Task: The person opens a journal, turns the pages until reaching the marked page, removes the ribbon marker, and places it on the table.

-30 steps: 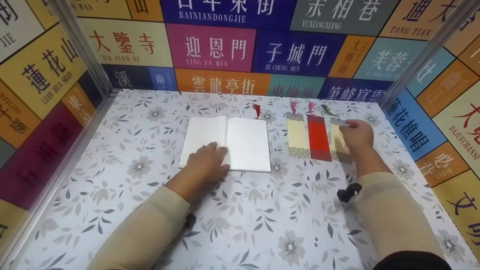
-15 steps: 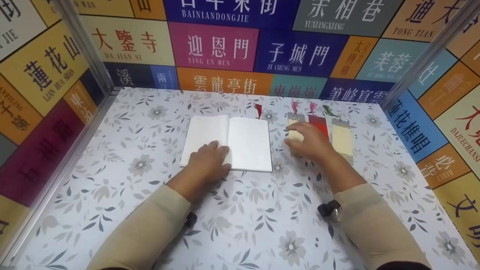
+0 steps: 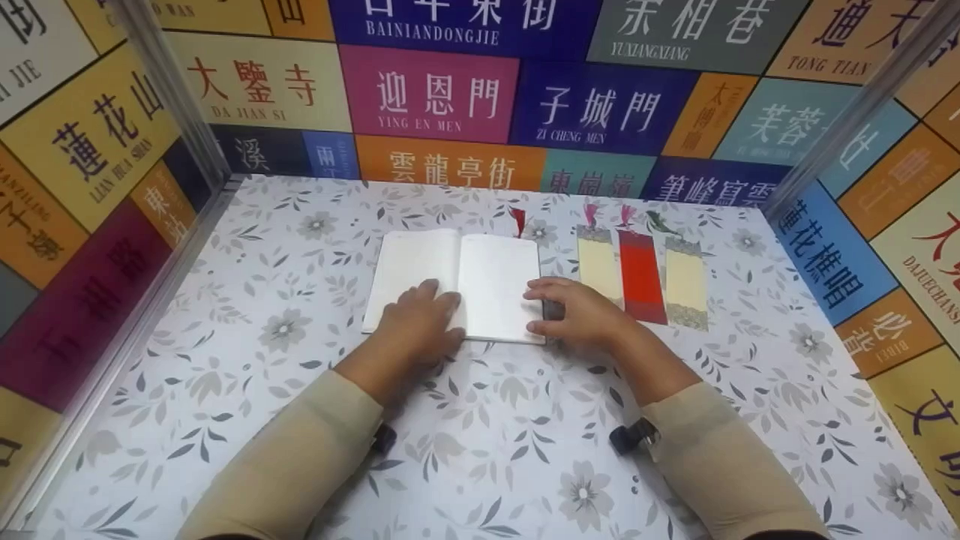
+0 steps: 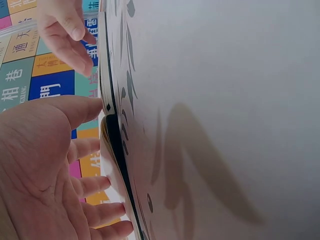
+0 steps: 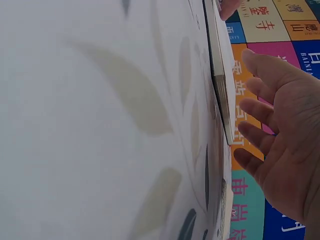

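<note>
An open notebook with blank white pages (image 3: 496, 277) lies on the table, a red tassel (image 3: 518, 222) showing at its top edge. My left hand (image 3: 420, 322) rests on the lower left page near the fold, its fingers spread and nearly straight in the left wrist view. At the notebook's right edge is my right hand (image 3: 581, 311), fingers apart and holding nothing; the right wrist view shows a gap between them and the pages. Right of the notebook lie three tasselled bookmarks: a cream one (image 3: 596, 262) partly behind my right hand, a red one (image 3: 641, 277) and another cream one (image 3: 685, 277).
A white floral cloth (image 3: 495, 442) covers the table. Panels printed with large characters (image 3: 431, 94) enclose the back and both sides, with clear corner posts (image 3: 855, 105) at the back left and right. A dark device (image 3: 634, 437) is worn at the right wrist.
My right hand has moved left from the far cream bookmark, across the bookmarks, to the notebook's right edge. Its fingers have spread. My left hand has stayed on the page.
</note>
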{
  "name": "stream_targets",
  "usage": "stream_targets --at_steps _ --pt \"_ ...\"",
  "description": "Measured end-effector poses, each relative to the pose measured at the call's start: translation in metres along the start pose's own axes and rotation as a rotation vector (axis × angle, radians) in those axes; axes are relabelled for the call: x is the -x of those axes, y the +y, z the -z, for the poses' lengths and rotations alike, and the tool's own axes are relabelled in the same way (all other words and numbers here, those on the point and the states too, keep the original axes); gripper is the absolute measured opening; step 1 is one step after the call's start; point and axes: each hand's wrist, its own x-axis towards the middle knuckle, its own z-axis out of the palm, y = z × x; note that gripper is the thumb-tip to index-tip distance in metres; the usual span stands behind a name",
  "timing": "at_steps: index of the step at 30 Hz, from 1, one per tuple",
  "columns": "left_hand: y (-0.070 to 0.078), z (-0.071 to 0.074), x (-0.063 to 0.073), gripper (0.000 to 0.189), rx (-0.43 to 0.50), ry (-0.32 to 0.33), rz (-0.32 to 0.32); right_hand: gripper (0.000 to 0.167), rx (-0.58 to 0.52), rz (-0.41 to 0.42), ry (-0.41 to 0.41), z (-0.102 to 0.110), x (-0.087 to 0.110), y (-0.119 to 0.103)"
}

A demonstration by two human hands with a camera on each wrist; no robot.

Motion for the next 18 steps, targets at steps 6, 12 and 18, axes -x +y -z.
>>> stream_targets --at_steps 6,12,18 --pt "0.0014 -0.0011 -0.0004 0.073 0.005 -0.013 0.007 0.065 0.027 -0.038 -0.064 -0.0052 0.0014 -0.0034" --pt "0.0011 -0.0045 -0.0015 0.081 -0.004 -0.032 -0.023 0.063 0.014 -0.078 -0.089 -0.0085 0.0031 -0.0062" --pt "0.0021 -0.0065 -0.0035 0.085 -0.026 -0.018 -0.026 0.06 0.009 -0.091 -0.095 -0.0074 0.0029 -0.008"
